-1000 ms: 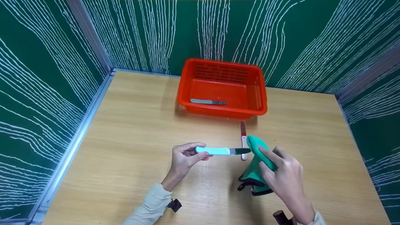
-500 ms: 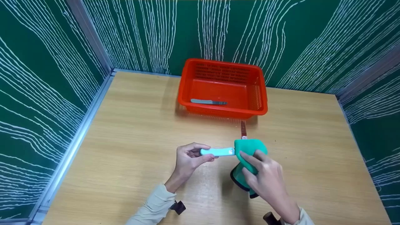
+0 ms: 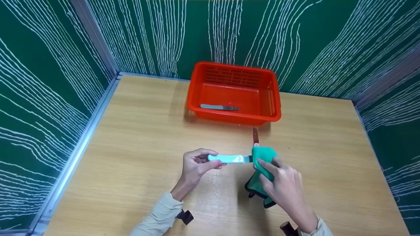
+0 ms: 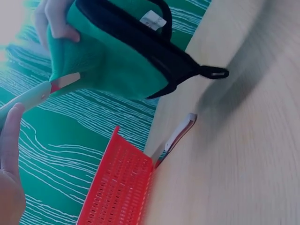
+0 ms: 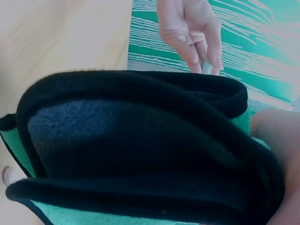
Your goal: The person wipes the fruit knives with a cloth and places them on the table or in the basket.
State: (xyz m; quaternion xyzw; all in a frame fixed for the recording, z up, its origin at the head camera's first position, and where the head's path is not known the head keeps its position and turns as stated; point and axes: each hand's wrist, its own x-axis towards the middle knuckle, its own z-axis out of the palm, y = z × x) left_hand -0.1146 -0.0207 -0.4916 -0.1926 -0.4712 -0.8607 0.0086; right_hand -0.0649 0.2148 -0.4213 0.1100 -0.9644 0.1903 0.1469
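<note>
My left hand [image 3: 193, 167] pinches the turquoise handle of a small knife [image 3: 229, 159], held level above the table with its blade to the right. My right hand [image 3: 285, 180] grips a green cloth [image 3: 262, 154] with black edging, folded over the blade. A short length of blade shows between handle and cloth; the tip is hidden. In the left wrist view, the blade [image 4: 67, 80] enters the fold. Dark fleecy lining [image 5: 93, 140] of the cloth fills much of the right wrist view. On the table lies a second knife [image 4: 180, 132], its light handle mostly behind the cloth in the head view.
A red plastic basket [image 3: 236, 117] stands at the back of the wooden table [image 3: 147, 131]. Inside it lies a knife with a grey handle [image 3: 211, 107]. The second knife's blade [image 3: 255, 135] points at the basket. Green walls with white lines surround the table.
The cloth slid left from the blade's tip up to the handle, then came back slightly right, baring some blade. The left hand shifted only slightly.
</note>
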